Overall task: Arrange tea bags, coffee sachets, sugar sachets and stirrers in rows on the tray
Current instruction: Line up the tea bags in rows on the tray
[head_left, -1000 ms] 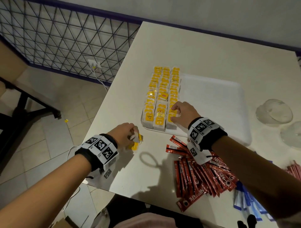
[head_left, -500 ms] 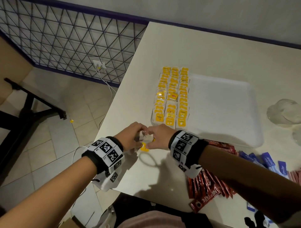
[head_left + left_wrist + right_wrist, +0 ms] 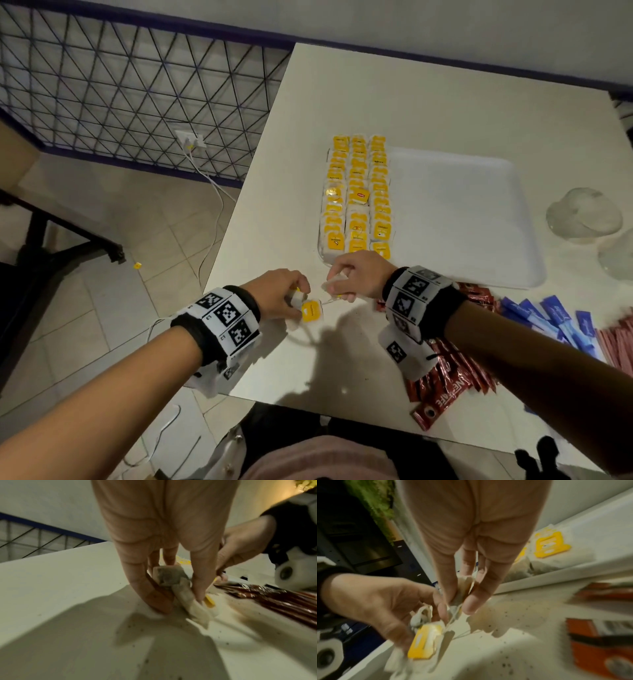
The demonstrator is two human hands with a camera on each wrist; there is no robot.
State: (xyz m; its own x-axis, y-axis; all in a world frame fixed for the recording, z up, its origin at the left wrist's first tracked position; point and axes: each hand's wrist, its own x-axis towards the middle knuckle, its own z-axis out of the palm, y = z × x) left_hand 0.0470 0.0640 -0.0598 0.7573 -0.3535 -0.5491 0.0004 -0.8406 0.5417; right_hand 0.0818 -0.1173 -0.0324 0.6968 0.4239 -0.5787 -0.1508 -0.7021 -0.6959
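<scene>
Both hands [image 3: 274, 294] pinch tea bags [image 3: 310, 310] beside tray [image 3: 479, 274]; three rows filled.

Both forearms reach in over the near left corner of the table, each with a marker-covered band on the wrist. The left hand [image 3: 279, 297] sits close to the left edge, fingers curled and pinching a tea bag. The right hand [image 3: 356, 274] is just beside it, knuckles up, thumb and fingers pinching another tea bag. The two hands nearly touch at the fingertips.

Table: white top [image 3: 428, 113] before me.
Floor: beige tiles [image 3: 102, 301].
Wall: black lattice grille [image 3: 113, 85], socket [image 3: 190, 138].
</scene>
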